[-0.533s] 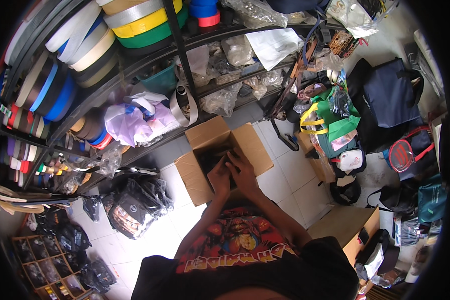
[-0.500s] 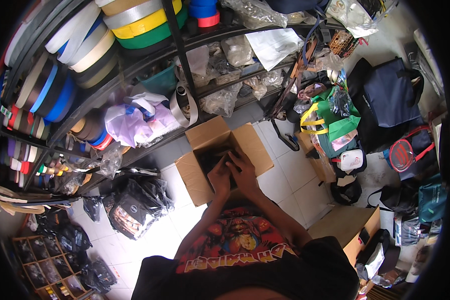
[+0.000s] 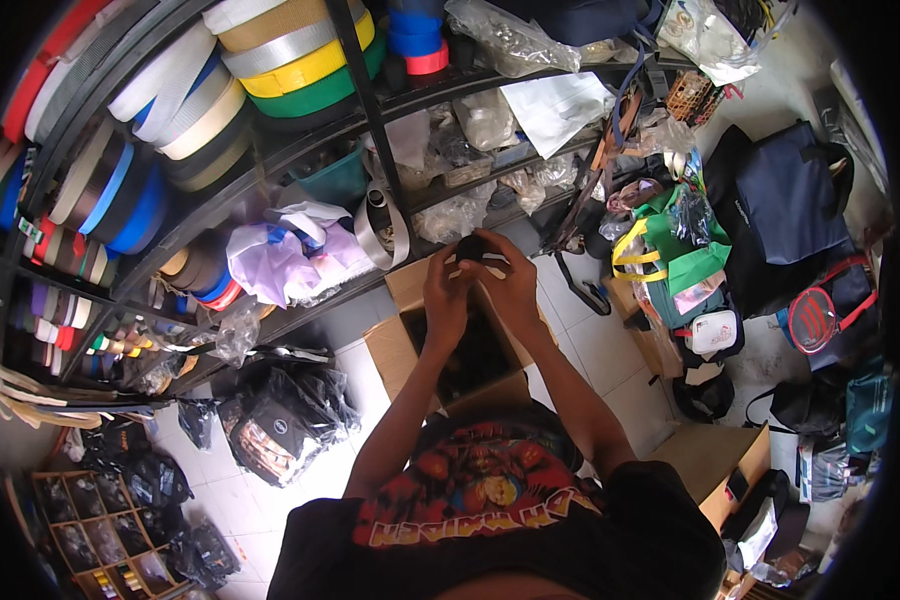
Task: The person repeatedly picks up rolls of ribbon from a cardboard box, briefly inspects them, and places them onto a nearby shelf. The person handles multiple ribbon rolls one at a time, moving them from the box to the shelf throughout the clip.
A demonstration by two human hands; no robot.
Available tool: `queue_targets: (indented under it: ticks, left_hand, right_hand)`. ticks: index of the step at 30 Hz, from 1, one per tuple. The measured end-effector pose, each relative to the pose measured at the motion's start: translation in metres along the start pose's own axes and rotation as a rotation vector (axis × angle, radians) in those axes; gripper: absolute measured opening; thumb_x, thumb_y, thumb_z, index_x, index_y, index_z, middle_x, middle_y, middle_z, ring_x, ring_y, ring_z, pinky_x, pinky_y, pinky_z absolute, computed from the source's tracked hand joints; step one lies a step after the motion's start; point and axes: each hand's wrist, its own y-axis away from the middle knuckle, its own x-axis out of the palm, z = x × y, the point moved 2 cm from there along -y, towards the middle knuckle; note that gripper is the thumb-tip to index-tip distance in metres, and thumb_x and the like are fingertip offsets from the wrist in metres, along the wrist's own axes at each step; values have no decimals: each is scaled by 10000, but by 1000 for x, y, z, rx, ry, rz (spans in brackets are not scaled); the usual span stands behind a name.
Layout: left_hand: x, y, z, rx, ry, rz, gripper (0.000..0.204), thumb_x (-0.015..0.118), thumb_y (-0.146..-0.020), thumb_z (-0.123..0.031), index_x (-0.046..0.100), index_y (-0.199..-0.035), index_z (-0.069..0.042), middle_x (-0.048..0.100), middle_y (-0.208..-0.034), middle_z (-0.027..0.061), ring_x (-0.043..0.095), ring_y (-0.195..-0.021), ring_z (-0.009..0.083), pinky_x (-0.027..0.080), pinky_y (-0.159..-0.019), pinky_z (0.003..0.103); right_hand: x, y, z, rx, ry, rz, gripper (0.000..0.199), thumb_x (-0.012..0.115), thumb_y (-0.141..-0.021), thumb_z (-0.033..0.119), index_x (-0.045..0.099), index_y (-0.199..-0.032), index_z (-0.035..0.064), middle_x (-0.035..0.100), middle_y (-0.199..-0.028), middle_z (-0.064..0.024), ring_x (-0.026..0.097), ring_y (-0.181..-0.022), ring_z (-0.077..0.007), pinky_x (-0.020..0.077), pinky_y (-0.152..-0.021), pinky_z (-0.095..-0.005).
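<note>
Above an open cardboard box point(image 3: 388, 362), my two hands come together around a small, dark, rounded thing point(image 3: 470, 248). Its exact kind is too dark to make out. My left hand point(image 3: 446, 292) closes on its left side, and my right hand point(image 3: 512, 288) grips it from the right with bent fingers. Dark contents point(image 3: 467, 360) lie inside the box, too shadowed to tell apart. The box flaps are folded outward, and my hands hang over the far flap.
Shelves ahead and left hold rolls of coloured webbing point(image 3: 310, 85) and plastic bags of small parts point(image 3: 490, 118). Plastic-wrapped backpacks point(image 3: 270, 420) lie on the tiled floor at left. Bags, among them a green one point(image 3: 695, 262), pile up at right near another cardboard box point(image 3: 710, 455).
Both hands have risen out of the box and moved away from me to its far side. The dark rounded thing now shows between the fingers.
</note>
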Motion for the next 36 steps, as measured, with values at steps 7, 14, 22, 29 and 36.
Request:
queue_targets:
  ticks: [7, 14, 22, 29, 36]
  left_hand:
    - [-6, -12, -15, -72, 133, 126, 407, 621, -970, -115, 495, -1339, 2, 634, -1170, 108, 617, -976, 159, 514, -803, 286]
    - [-10, -5, -4, -71, 127, 1, 451, 642, -940, -79, 493, -1359, -4, 630, -1211, 119, 630, -1017, 170, 531, -828, 298]
    - [-41, 76, 85, -429, 40, 39, 372, 612, -932, -31, 557, -1299, -4, 646, -1206, 138, 656, -991, 203, 566, -815, 316]
    - [-86, 143, 134, -565, 54, -31, 308, 613, -920, -14, 616, -1228, -12, 680, -1141, 111, 671, -926, 170, 568, -761, 291]
    - [-127, 194, 160, -701, -76, -90, 287, 620, -919, -41, 631, -1204, -10, 689, -1081, 108, 690, -837, 177, 580, -693, 277]
  right_hand:
    - [-17, -21, 4, -142, 104, 179, 437, 774, -829, 47, 620, -1236, 3, 660, -1151, -77, 616, -1077, -133, 537, -854, -285]
    - [-16, -63, 23, -183, 82, -118, 402, 839, -781, 142, 685, -1122, -5, 701, -991, -63, 653, -867, -124, 525, -734, -274]
    - [4, -177, 110, -443, 223, -421, 472, 836, -779, 230, 679, -1121, -54, 723, -957, -179, 708, -833, -259, 541, -742, -345]
    - [14, -217, 96, -503, 369, -493, 410, 801, -796, 194, 685, -1096, -61, 703, -999, -242, 688, -903, -384, 529, -799, -423]
    - [20, -216, 79, -511, 486, -672, 398, 803, -795, 243, 704, -1067, -31, 724, -980, -179, 681, -910, -364, 520, -780, -433]
